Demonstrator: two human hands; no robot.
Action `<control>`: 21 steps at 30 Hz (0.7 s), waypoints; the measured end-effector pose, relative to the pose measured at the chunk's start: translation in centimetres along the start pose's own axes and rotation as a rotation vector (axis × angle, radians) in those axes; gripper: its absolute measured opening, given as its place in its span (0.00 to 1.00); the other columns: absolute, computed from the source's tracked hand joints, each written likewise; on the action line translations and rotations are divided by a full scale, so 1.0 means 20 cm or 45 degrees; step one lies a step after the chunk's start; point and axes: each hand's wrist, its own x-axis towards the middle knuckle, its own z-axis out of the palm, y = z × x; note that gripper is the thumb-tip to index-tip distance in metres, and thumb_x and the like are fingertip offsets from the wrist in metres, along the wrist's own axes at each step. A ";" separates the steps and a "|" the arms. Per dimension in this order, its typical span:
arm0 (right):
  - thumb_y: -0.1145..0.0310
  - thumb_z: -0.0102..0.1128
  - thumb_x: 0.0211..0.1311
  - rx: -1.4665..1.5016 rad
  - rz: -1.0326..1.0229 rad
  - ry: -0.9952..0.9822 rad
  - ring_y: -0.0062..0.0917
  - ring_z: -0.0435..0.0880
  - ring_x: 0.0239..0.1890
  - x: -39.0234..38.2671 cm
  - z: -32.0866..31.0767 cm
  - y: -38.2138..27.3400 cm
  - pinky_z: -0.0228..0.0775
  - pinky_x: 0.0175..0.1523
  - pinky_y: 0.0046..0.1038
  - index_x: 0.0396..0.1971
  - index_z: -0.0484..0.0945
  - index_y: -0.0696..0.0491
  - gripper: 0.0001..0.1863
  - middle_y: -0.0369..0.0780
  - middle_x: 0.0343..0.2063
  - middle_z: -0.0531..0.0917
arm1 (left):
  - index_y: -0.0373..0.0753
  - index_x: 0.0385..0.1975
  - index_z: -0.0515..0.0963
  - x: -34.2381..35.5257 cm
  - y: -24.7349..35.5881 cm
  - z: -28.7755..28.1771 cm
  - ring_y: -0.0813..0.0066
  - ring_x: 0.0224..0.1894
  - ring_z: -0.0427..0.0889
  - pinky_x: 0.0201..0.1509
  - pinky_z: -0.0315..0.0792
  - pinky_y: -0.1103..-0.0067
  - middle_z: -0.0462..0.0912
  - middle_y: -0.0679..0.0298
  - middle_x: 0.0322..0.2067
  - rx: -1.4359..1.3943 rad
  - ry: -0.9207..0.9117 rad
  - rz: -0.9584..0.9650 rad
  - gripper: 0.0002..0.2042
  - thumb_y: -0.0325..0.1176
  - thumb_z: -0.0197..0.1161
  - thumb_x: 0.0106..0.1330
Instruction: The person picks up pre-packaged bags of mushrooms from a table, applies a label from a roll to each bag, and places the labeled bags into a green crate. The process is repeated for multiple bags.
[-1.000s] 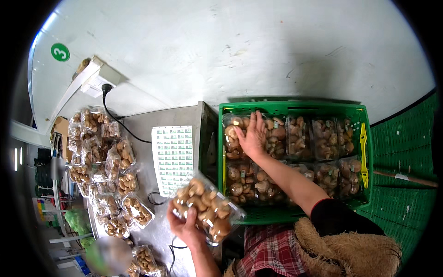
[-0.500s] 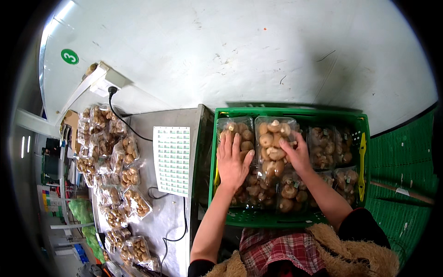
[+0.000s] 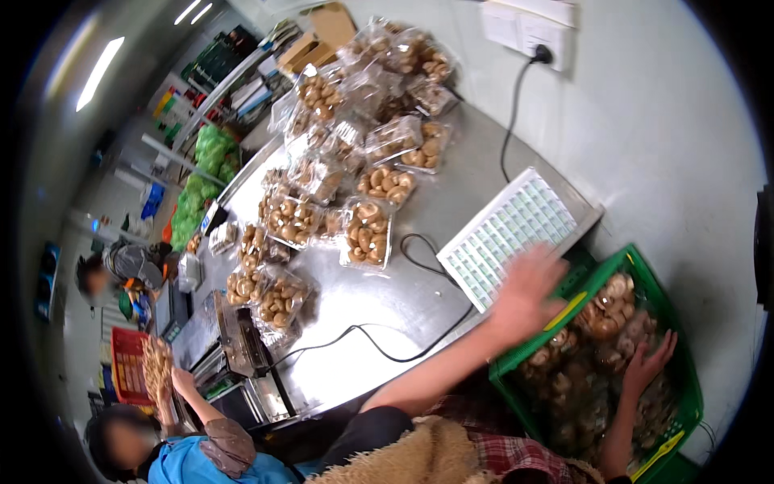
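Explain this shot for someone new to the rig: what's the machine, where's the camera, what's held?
There's no machine, just a person's two bare hands. The picture comes from the left of two fisheye cameras worn on the head, looking down, so straight edges bend.

The left hand is motion-blurred by the label sheet; whether it touches is unclear. The right hand is spread over mushroom packs inside the green crate, with nothing visibly gripped.

More clear packs of mushrooms lie on the metal table.
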 end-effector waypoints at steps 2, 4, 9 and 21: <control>0.72 0.57 0.57 0.522 -0.183 -0.216 0.38 0.69 0.55 0.14 -0.04 -0.60 0.64 0.56 0.34 0.55 0.67 0.59 0.24 0.48 0.56 0.68 | 0.32 0.58 0.62 -0.17 -0.53 -0.32 0.48 0.65 0.56 0.66 0.52 0.62 0.58 0.45 0.61 0.225 0.306 -0.606 0.39 0.46 0.70 0.49; 0.80 0.59 0.52 1.076 -0.282 -0.785 0.29 0.75 0.46 0.17 0.08 -1.13 0.68 0.50 0.27 0.51 0.69 0.59 0.23 0.43 0.50 0.74 | 0.30 0.59 0.58 -0.41 -0.99 -0.52 0.47 0.64 0.55 0.64 0.53 0.61 0.60 0.44 0.61 0.741 0.610 -0.822 0.40 0.49 0.67 0.51; 0.66 0.64 0.53 1.352 -0.083 -1.565 0.29 0.76 0.46 -0.12 0.77 -2.07 0.70 0.49 0.27 0.58 0.61 0.63 0.34 0.48 0.49 0.74 | 0.30 0.60 0.58 -0.51 -1.24 -0.70 0.48 0.54 0.71 0.57 0.64 0.65 0.71 0.44 0.52 0.200 0.129 -1.362 0.43 0.58 0.62 0.52; 0.56 0.72 0.43 1.062 -0.049 -1.505 0.39 0.76 0.47 -0.41 1.21 -2.51 0.67 0.51 0.33 0.47 0.68 0.62 0.35 0.51 0.44 0.76 | 0.27 0.49 0.65 -0.66 -1.96 -1.19 0.61 0.43 0.73 0.33 0.70 0.66 0.70 0.53 0.47 -0.614 1.924 -2.212 0.44 0.54 0.76 0.38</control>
